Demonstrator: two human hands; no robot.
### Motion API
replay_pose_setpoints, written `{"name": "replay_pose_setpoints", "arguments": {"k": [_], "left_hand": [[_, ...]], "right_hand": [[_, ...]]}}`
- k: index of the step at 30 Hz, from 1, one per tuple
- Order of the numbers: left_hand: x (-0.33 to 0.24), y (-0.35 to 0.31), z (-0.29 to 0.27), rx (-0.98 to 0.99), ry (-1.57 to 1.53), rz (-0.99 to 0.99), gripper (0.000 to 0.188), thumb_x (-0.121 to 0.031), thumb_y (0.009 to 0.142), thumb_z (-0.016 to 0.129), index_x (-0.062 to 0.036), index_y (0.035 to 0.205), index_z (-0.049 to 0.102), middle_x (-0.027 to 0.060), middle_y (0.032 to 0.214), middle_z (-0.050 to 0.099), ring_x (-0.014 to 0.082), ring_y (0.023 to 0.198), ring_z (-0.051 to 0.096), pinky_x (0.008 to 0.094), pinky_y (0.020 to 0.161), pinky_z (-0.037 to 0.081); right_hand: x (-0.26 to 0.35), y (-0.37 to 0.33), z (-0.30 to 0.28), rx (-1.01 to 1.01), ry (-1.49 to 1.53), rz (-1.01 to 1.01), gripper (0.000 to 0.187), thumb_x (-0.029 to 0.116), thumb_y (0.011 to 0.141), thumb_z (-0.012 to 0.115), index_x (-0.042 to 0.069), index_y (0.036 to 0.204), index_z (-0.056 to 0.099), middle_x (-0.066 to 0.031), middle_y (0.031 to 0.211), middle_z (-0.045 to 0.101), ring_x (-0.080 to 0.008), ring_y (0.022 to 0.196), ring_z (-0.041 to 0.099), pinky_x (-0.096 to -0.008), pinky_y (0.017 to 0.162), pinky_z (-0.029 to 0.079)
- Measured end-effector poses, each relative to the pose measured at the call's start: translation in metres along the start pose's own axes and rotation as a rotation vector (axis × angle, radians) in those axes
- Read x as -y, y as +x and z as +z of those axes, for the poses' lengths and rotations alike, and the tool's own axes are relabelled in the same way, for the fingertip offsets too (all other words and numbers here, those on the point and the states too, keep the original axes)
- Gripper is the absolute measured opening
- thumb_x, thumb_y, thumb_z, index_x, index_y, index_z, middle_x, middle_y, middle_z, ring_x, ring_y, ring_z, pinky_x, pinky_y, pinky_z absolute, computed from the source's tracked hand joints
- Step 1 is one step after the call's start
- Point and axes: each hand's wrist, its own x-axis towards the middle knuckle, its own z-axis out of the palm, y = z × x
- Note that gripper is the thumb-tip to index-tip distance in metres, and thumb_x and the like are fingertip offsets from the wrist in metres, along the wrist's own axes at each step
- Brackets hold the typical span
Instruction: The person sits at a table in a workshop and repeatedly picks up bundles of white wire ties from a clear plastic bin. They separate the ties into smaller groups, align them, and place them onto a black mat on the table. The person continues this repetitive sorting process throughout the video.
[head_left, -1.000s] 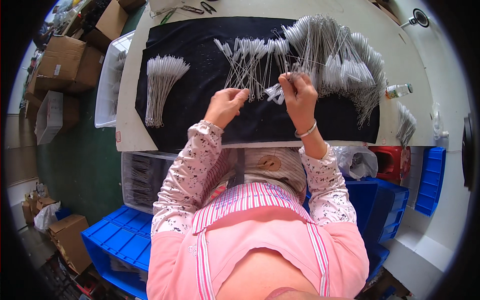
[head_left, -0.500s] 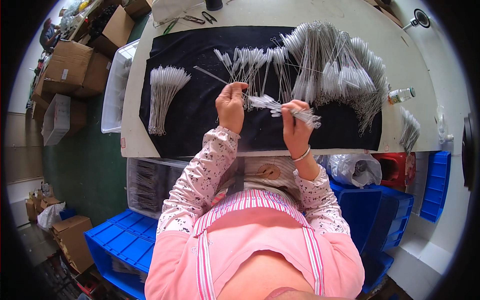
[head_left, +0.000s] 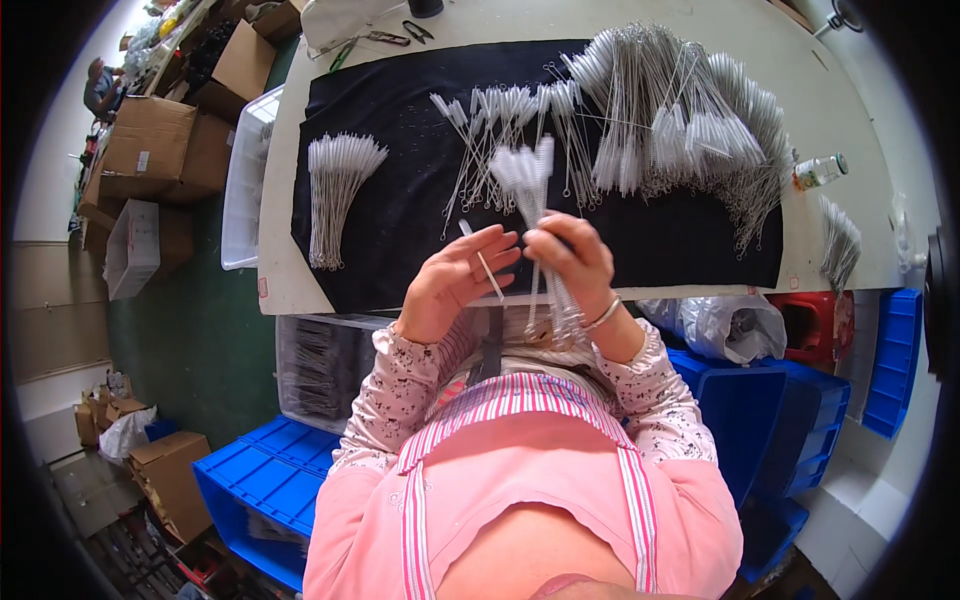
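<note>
My right hand (head_left: 578, 262) is closed round a bundle of small wire brushes (head_left: 522, 175). Their white bristle ends point up and away, and the looped wire ends hang below the fist; the bristles are a little blurred. Just left of it, my left hand (head_left: 452, 278) has its fingers stretched out, with a thin white strip (head_left: 484, 262) lodged across them. Beyond both hands, loose brushes (head_left: 490, 115) lie in small groups on the black cloth (head_left: 400, 240). A neat brush bundle (head_left: 338, 195) lies at the left of the cloth.
A big heap of brushes (head_left: 650, 120) covers the cloth's right side. A small glass jar (head_left: 820, 172) and another brush bunch (head_left: 840, 243) lie on the right of the table. Snips (head_left: 417, 32) lie at the far edge. Blue crates (head_left: 265, 465) flank me below.
The brush bundle in my right hand has swung from lying sideways to bristles up. My left hand has drawn back toward me, its fingers opening out, with the strip still in it.
</note>
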Motion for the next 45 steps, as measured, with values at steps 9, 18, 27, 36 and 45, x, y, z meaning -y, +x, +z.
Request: {"name": "replay_pose_setpoints", "arguments": {"k": [9,18,27,36,45], "left_hand": [[0.007,-0.011,0.0,-0.225,0.107,0.155,0.048,-0.036,0.099,0.041,0.003,0.125,0.047,0.0129,0.118,0.058,0.0166,0.107,0.057,0.0274,0.09,0.046],[-0.017,-0.025,-0.002,-0.202,-0.019,0.089,0.036,-0.012,0.096,0.047,-0.0004,0.13,0.044,0.016,0.115,0.06,0.0201,0.107,0.06,0.0305,0.089,0.051],[-0.032,-0.015,-0.02,-0.46,0.251,0.38,0.077,-0.004,0.096,0.044,-0.0149,0.146,-0.013,0.0135,0.098,0.06,0.0065,0.055,0.047,0.0205,0.046,0.043],[-0.03,0.024,-0.032,-0.362,0.187,0.209,0.026,-0.03,0.094,0.056,-0.0094,0.11,0.054,-0.0045,0.061,0.041,0.002,0.042,0.031,0.0199,0.035,0.027],[-0.053,0.05,-0.028,-0.392,0.258,0.065,0.02,-0.023,0.092,0.06,-0.0111,0.107,0.054,-0.0073,0.057,0.036,0.0021,0.041,0.028,0.0207,0.037,0.026]], "right_hand": [[0.023,-0.007,0.046,0.242,0.078,-0.213,0.033,0.006,0.068,0.064,0.003,0.1,0.063,-0.0082,0.109,0.053,-0.0245,0.106,0.056,-0.0432,0.101,0.044],[0.033,-0.003,0.041,0.265,-0.014,-0.301,0.032,0.011,0.07,0.064,0.007,0.102,0.066,-0.0054,0.113,0.056,-0.0212,0.112,0.055,-0.0472,0.108,0.033],[-0.002,0.014,0.048,-0.008,-0.179,-0.254,0.018,0.01,0.072,0.066,0.009,0.089,0.062,-0.003,0.094,0.061,-0.0189,0.084,0.06,-0.0394,0.083,0.048],[-0.106,0.033,0.08,0.439,-0.651,0.642,0.022,0.027,0.08,0.06,0.005,0.078,0.065,-0.0145,0.079,0.067,-0.0327,0.072,0.068,-0.0404,0.063,0.056],[-0.113,0.108,0.043,0.687,-0.13,0.675,0.024,0.017,0.075,0.057,0.002,0.089,0.069,-0.0184,0.079,0.068,-0.028,0.068,0.069,-0.0393,0.064,0.055]]}}
